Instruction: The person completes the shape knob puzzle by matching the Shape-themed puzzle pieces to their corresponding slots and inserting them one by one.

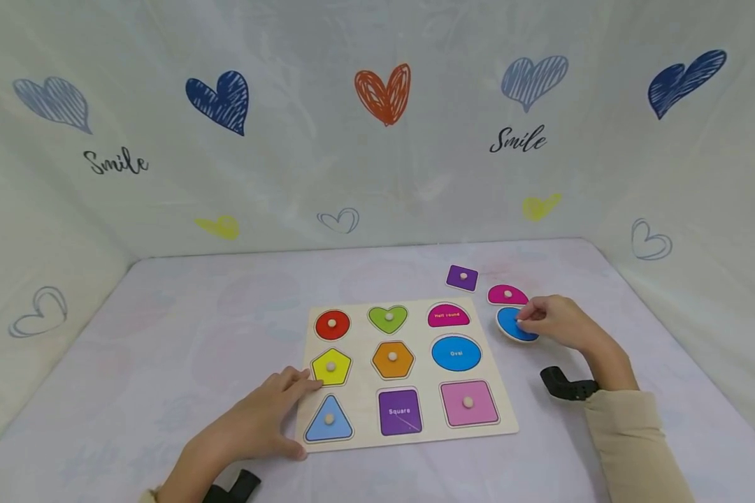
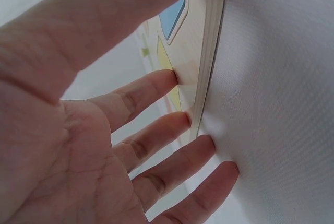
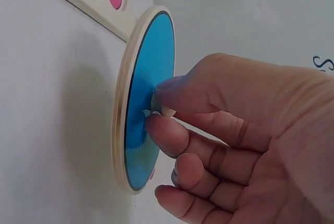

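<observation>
A wooden shape puzzle board (image 1: 361,419) lies on the table, with several coloured pieces seated in it. Its half round, oval and square places show printed words instead of knobs. My right hand (image 1: 560,321) pinches the small knob of a blue oval puzzle piece (image 1: 509,323) between thumb and index finger, just right of the board. In the right wrist view the oval piece (image 3: 151,98) stands off the table, a shadow beside it. My left hand (image 1: 258,416) rests on the board's left edge, fingers spread, with a fingertip by the yellow pentagon (image 1: 331,374).
Behind the oval lies a magenta half-round piece (image 1: 500,293). A purple square piece (image 1: 462,277) sits farther back, beyond the board's upper right corner. A white curtain (image 1: 289,175) with printed hearts rises behind the table. Each wrist wears a black device (image 1: 566,384).
</observation>
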Motion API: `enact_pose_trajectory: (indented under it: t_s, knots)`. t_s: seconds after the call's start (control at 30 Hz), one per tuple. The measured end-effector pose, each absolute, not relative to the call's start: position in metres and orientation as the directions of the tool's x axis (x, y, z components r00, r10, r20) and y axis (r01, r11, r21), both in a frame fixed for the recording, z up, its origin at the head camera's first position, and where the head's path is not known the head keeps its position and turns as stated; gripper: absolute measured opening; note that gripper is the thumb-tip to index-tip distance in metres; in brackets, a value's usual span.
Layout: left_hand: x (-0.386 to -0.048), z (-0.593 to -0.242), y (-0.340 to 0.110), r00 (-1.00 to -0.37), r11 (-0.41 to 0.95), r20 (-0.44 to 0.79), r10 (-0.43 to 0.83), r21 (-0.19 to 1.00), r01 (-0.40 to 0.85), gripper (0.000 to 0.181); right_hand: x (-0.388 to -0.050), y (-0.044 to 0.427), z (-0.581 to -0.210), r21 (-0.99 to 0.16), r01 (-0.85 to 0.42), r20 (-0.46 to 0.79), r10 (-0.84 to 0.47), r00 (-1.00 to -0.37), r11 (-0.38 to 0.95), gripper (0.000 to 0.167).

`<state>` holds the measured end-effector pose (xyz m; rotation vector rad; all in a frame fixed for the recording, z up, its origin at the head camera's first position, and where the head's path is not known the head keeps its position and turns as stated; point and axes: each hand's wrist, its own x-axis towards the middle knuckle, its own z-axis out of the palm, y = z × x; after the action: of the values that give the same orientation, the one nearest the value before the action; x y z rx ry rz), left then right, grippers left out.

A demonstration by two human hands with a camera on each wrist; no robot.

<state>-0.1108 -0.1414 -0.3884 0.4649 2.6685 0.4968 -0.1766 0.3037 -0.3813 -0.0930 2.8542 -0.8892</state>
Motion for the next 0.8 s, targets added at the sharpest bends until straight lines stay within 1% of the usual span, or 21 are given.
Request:
enact_pose_trajectory:
  t_s: [0.53, 0.8]
  knots:
    - [-0.110, -0.387, -0.141, -0.870, 0.881, -0.308, 0.386, 0.403, 0.248, 0.083, -0.175, 0.273, -0.377, -0.624, -0.102, -0.064, -0.181, -0.981, 0.775, 0.019]
    - [-0.110, -0.388, -0.141, -0.871, 0.885, -0.312, 0.380, 0.395, 0.245, 0.083, -0.174, 0.258, -0.380, -0.635, -0.148, -0.042, -0.225, -0.973, 0.758, 0.013]
